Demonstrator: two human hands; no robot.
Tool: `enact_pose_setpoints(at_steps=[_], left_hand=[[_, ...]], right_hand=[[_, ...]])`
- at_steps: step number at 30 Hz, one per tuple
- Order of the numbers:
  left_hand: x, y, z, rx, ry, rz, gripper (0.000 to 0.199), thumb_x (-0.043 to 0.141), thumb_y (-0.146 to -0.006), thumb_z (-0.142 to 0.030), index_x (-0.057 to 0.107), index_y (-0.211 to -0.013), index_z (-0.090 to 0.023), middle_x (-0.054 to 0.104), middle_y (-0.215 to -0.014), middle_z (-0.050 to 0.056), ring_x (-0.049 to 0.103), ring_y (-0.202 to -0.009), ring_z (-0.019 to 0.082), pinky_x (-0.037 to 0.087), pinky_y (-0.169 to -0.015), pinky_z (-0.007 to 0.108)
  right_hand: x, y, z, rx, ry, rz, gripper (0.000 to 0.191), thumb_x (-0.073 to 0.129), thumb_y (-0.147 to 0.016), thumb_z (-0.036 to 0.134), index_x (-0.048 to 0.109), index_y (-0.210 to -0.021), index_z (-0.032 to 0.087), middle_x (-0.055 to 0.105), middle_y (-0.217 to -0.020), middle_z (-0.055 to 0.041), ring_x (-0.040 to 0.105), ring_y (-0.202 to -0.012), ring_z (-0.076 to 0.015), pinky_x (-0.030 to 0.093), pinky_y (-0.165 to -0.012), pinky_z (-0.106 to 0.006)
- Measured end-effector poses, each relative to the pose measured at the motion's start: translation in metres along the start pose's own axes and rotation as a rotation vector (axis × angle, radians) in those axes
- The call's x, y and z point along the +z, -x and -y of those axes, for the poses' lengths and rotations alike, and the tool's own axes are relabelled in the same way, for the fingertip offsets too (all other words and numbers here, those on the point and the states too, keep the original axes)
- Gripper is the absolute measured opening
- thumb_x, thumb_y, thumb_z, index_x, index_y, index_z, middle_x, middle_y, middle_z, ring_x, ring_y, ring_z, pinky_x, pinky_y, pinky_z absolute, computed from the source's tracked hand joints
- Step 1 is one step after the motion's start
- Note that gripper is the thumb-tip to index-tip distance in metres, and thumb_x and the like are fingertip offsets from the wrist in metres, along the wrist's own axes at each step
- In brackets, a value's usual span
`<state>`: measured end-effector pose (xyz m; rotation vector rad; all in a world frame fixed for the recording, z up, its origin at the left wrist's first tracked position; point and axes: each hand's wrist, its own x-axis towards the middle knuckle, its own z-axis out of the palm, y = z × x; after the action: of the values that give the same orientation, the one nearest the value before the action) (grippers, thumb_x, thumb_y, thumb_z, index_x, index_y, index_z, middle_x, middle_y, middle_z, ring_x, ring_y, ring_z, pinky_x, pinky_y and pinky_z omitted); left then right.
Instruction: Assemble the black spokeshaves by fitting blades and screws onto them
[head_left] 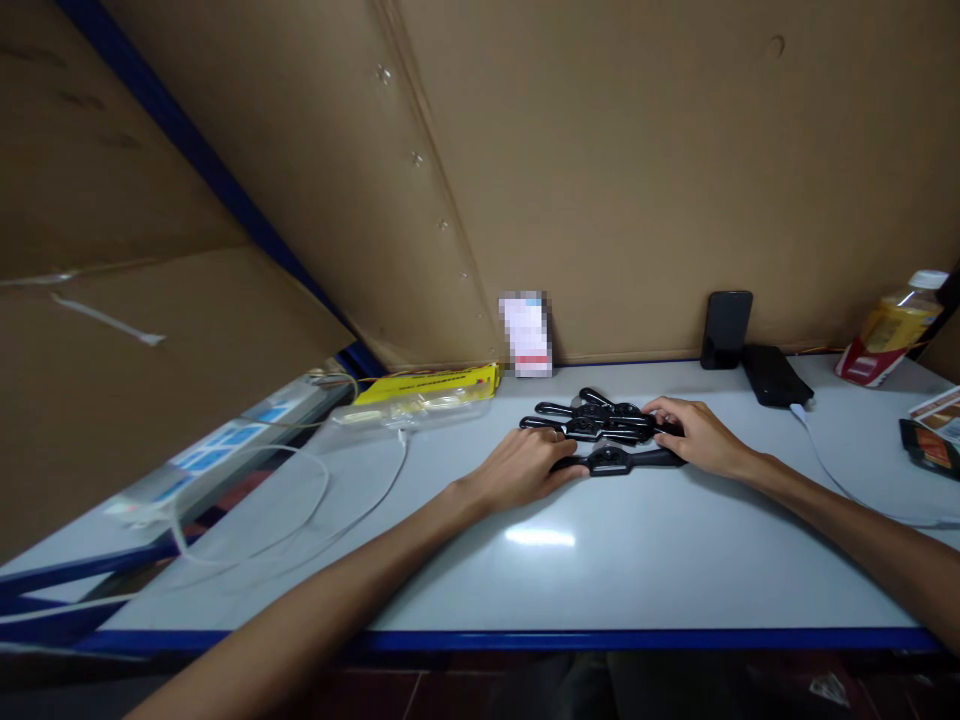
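Observation:
Several black spokeshaves (592,428) lie in an overlapping pile on the white table, their handles pointing left and right. One more spokeshave (610,460) lies in front of the pile, nearest to me. My left hand (534,462), with a ring on one finger, is closed around the left handle of that front spokeshave, its fingers also close to the pile's handles. At the pile's right end, my right hand (701,437) curls its fingers and thumb about the handle ends. Which of these handles it grips is partly hidden.
Behind stand a pixelated phone (527,335) and a dark phone (726,330), with a black power bank (778,376) beside. A bottle (892,328) stands right. To the left are a yellow packet (427,384), white cables (382,490) and a power strip (217,450).

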<state>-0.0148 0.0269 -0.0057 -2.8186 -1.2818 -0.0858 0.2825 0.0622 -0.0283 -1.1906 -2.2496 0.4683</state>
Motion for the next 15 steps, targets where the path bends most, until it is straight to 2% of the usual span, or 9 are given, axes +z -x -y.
enact_pose_setpoints(at_steps=[4, 9, 12, 15], left_hand=[[0.003, 0.0, 0.002, -0.033, 0.029, -0.022, 0.04, 0.048, -0.101, -0.05, 0.066, -0.085, -0.019, 0.067, -0.083, 0.008, 0.059, -0.073, 0.02, 0.039, -0.061, 0.031], [0.011, -0.001, 0.009, -0.074, 0.026, -0.116, 0.04, 0.051, -0.099, -0.054, 0.066, -0.09, -0.018, 0.064, -0.091, 0.009, 0.06, -0.09, 0.024, 0.049, -0.071, 0.034], [0.013, -0.002, 0.013, -0.072, 0.031, -0.228, 0.038, 0.053, -0.098, -0.053, 0.064, -0.113, -0.019, 0.061, -0.114, 0.012, 0.057, -0.105, 0.027, 0.052, -0.086, 0.042], [0.014, -0.004, 0.015, -0.044, 0.084, -0.252, 0.048, 0.054, -0.099, -0.05, 0.052, -0.138, -0.021, 0.055, -0.136, 0.015, 0.054, -0.119, 0.03, 0.047, -0.101, 0.05]], right_hand=[[0.005, 0.002, 0.003, -0.023, 0.046, -0.023, 0.038, 0.058, -0.082, 0.014, 0.068, -0.118, 0.024, 0.07, -0.099, -0.0053, 0.064, -0.085, -0.022, 0.05, -0.076, -0.037], [0.014, 0.007, 0.01, -0.112, 0.214, -0.096, 0.035, 0.059, -0.095, 0.033, 0.067, -0.128, 0.025, 0.066, -0.117, -0.0115, 0.06, -0.109, -0.029, 0.049, -0.097, -0.05], [0.015, 0.011, 0.014, -0.184, 0.247, -0.044, 0.042, 0.058, -0.097, 0.041, 0.063, -0.137, 0.027, 0.062, -0.133, -0.0121, 0.055, -0.124, -0.0312, 0.045, -0.106, -0.055], [0.014, 0.013, 0.017, -0.198, 0.237, 0.022, 0.053, 0.06, -0.096, 0.048, 0.055, -0.146, 0.03, 0.055, -0.146, -0.0112, 0.05, -0.133, -0.0329, 0.042, -0.109, -0.058]])
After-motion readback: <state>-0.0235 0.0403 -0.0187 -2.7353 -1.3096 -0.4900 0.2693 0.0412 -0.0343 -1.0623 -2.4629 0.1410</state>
